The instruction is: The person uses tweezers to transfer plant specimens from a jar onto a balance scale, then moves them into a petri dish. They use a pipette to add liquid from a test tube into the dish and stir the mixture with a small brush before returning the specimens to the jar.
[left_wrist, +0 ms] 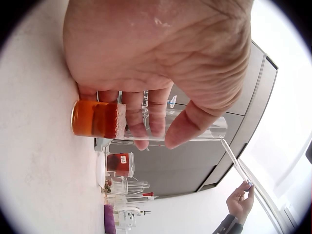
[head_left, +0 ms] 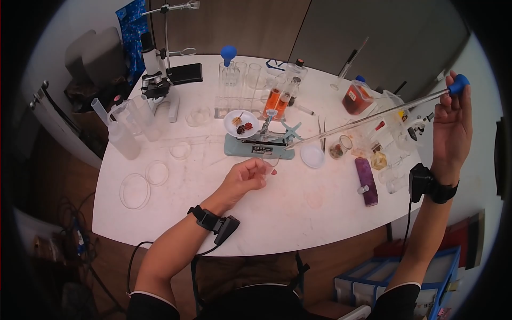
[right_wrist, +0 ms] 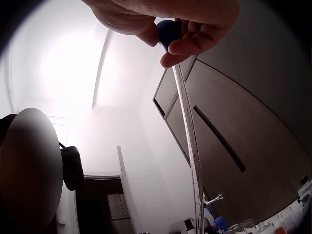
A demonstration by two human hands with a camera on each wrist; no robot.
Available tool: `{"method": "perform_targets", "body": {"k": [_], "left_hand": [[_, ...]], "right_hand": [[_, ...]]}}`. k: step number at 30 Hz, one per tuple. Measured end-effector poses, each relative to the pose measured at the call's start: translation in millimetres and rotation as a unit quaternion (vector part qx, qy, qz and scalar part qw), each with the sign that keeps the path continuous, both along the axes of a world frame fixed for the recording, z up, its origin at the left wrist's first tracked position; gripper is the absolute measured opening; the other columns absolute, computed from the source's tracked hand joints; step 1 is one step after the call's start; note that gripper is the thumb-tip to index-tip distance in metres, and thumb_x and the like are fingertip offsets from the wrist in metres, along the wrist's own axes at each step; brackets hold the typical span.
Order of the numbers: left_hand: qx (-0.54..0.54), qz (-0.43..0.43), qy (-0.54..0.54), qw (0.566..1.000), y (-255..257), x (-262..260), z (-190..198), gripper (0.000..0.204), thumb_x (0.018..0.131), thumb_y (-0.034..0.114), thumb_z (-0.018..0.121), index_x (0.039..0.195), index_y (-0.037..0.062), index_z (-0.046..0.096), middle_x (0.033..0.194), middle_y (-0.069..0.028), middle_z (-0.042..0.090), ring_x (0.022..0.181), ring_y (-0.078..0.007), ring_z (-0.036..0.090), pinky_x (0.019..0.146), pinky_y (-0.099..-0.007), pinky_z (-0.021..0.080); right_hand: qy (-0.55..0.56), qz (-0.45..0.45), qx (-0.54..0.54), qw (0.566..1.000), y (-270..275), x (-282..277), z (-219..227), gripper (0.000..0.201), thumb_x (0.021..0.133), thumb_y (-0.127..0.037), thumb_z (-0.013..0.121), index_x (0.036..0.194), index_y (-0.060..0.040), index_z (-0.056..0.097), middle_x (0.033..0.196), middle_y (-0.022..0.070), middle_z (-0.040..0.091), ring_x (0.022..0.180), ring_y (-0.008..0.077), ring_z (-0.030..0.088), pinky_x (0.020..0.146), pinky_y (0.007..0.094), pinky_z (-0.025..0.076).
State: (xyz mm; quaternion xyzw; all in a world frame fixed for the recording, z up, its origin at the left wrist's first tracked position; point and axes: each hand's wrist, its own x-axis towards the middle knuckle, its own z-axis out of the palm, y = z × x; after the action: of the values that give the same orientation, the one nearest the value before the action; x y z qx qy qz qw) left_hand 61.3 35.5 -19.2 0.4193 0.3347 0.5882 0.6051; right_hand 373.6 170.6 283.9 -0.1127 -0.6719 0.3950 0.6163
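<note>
In the head view my left hand [head_left: 248,178] is low over the table, in front of the teal balance [head_left: 258,149]. The left wrist view shows its thumb and fingers around a clear glass tube [left_wrist: 212,129]. Orange-red liquid [left_wrist: 95,118] fills the tube's lower part, topped by pale froth. Raised high at the right, my right hand [head_left: 450,128] holds a long glass pipette [head_left: 368,116] by its blue rubber bulb [head_left: 458,84]. The pipette slants down to the left. Its lower end is right at the tube's mouth in the left wrist view.
On the balance, a white dish [head_left: 233,121] carries small dried pieces. Behind stand a test tube rack [head_left: 221,113] and a microscope [head_left: 154,74]. Glass dishes [head_left: 134,191] and plastic bottles [head_left: 124,140] are at left. A purple block [head_left: 366,181] and glassware lie right.
</note>
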Motion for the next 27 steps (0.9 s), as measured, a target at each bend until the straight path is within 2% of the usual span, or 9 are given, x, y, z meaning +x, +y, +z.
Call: {"method": "perform_targets", "body": {"k": [5,14,23,27], "left_hand": [[0.004,0.001,-0.005,1.000,0.0,0.4,-0.7,0.037,0.080,0.005,0.067,0.116,0.0122,0.063,0.079,0.0029,0.055,0.117,-0.0202,0.057,0.084,-0.0291,0.044],[0.007,-0.003,-0.005,1.000,-0.8,0.4,1.6,0.037,0.080,0.004,0.066,0.116,0.0120,0.063,0.086,0.0012,0.058,0.114,-0.0173,0.057,0.082,-0.0274,0.043],[-0.007,-0.003,0.000,1.000,-1.4,0.3,2.3,0.037,0.081,0.005,0.067,0.117,0.0119,0.063,0.096,-0.0026,0.063,0.105,-0.0129,0.057,0.082,-0.0269,0.043],[-0.006,-0.007,0.001,1.000,-1.0,0.0,1.7,0.037,0.081,0.005,0.066,0.117,0.0123,0.063,0.096,-0.0023,0.062,0.108,-0.0149,0.058,0.082,-0.0270,0.044]], "right_hand": [[-0.013,0.021,0.003,1.000,0.0,-4.4,1.8,0.040,0.102,-0.024,0.052,0.133,0.0023,0.050,0.120,0.0112,0.064,0.082,0.0052,0.062,0.065,0.0154,0.047],[-0.022,0.050,0.002,0.998,-5.8,-16.9,2.5,0.040,0.103,-0.023,0.050,0.134,0.0024,0.048,0.123,0.0130,0.062,0.086,0.0077,0.060,0.067,0.0172,0.047],[-0.045,0.046,0.013,0.998,-14.9,-34.3,3.0,0.044,0.103,-0.025,0.050,0.134,0.0044,0.047,0.119,0.0115,0.063,0.085,0.0074,0.060,0.068,0.0167,0.046],[-0.043,0.044,0.017,0.998,-16.5,-38.5,4.0,0.044,0.102,-0.026,0.050,0.134,0.0049,0.048,0.118,0.0113,0.064,0.084,0.0070,0.059,0.067,0.0166,0.045]]}}
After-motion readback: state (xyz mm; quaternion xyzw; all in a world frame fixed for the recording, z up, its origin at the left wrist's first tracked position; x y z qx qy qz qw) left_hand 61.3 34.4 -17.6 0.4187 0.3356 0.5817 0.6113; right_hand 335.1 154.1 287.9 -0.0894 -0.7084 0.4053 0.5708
